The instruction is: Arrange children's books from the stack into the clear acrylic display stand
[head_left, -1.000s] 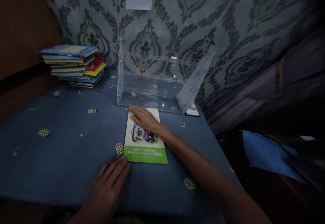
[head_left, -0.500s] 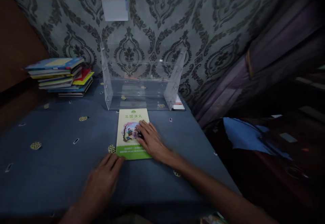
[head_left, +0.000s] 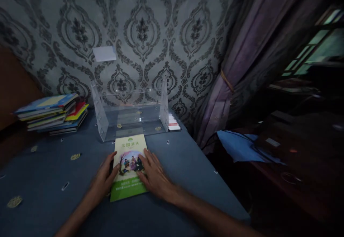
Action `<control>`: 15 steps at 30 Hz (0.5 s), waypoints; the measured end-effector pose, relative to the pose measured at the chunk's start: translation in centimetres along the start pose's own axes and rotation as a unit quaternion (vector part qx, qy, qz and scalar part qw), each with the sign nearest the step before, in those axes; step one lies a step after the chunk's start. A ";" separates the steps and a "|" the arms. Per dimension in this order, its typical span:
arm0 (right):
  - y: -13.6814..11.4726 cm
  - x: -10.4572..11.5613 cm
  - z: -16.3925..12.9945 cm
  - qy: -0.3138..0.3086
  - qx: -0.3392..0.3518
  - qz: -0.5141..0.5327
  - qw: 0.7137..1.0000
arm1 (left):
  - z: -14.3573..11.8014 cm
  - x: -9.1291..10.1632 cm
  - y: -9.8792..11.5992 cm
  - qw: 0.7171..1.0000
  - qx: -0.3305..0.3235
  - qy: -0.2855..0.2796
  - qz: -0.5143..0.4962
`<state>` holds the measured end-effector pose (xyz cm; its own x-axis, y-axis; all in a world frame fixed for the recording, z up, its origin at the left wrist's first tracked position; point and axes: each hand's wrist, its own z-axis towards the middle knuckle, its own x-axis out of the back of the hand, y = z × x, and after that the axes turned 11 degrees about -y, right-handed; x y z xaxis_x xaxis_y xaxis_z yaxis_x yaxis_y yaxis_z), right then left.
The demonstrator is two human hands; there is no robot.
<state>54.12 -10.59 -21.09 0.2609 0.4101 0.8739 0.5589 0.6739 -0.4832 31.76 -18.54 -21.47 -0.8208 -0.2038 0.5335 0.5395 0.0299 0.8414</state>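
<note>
A thin book (head_left: 130, 169) with a cream and green cover lies on the cloth-covered table, its picture side up. My left hand (head_left: 104, 178) is at the book's left edge, thumb over the cover and fingers along the side. On the other side, my right hand (head_left: 154, 174) rests across the cover's right part, its fingers spread and the thumb pointing inward over the picture. Just beyond the book's top edge stands a clear acrylic rack (head_left: 131, 117) with slanted side panels.
A stack of books (head_left: 51, 113) sits at the far left of the table (head_left: 188, 186). Behind the rack's right side lies a blurred-out white item (head_left: 174, 123). A tied purple curtain (head_left: 223, 93) hangs past the table's right edge, near a blue sheet (head_left: 239, 145).
My left hand has moved from the book's lower left corner up to its left edge, thumb now on the cover. The book is slightly turned. The camera view has shifted up and right.
</note>
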 end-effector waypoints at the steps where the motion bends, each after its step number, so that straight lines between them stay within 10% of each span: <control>1: -0.1 0.2 -0.1 -0.008 -0.004 0.021 1.000 | 0.1 0.2 0.3 0.997 0.031 0.010 -0.064; 8: -0.4 1.8 -1.1 -0.026 -0.011 0.122 0.992 | 1.4 0.0 2.0 0.880 0.231 0.056 -0.411; 15: 1.9 0.5 -1.1 0.024 -0.025 0.262 0.964 | 2.0 -0.7 3.5 0.824 0.209 -0.050 -0.524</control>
<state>56.18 -9.74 -21.55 0.5528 0.6571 0.5125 0.3782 0.3503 -0.8569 33.85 -16.35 -18.78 -0.8172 -0.2518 -0.5184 -0.5707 0.2279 0.7889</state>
